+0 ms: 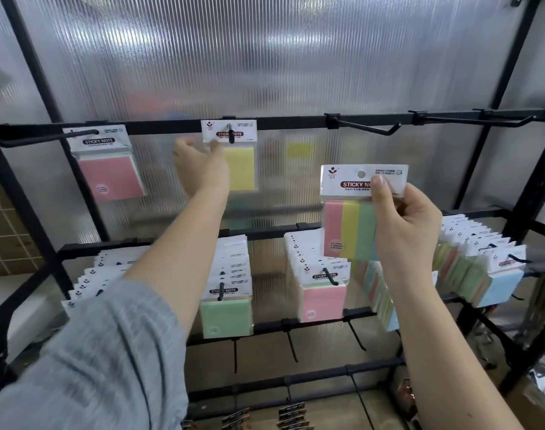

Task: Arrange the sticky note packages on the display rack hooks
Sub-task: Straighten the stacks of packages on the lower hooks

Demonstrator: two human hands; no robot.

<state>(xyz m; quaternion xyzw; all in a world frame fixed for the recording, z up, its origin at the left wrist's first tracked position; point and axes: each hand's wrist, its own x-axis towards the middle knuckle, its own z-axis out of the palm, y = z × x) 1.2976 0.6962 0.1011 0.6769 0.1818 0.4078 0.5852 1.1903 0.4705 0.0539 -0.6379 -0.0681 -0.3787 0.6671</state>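
Shop: display rack (296, 121) hooks (370, 127) loaded with packaged sticky notes (324, 287).

Soft, even daylight comes through the ribbed translucent panel (265, 57) behind the rack, with pale glare streaks in the upper middle of the frame. Shadows are faint. Wide-angle distortion bows the black bars (296, 121) toward the edges. The lower left sleeve (94, 367) is blurred, and the far corners are soft.

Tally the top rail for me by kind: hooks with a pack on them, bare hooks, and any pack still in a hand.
Hooks with a pack: 2, the pink pack and the yellow pack, which the left hand touches
Bare hooks: 2, one and another further right
Packs in hand: 1, the striped pack in the right hand
Total: 5
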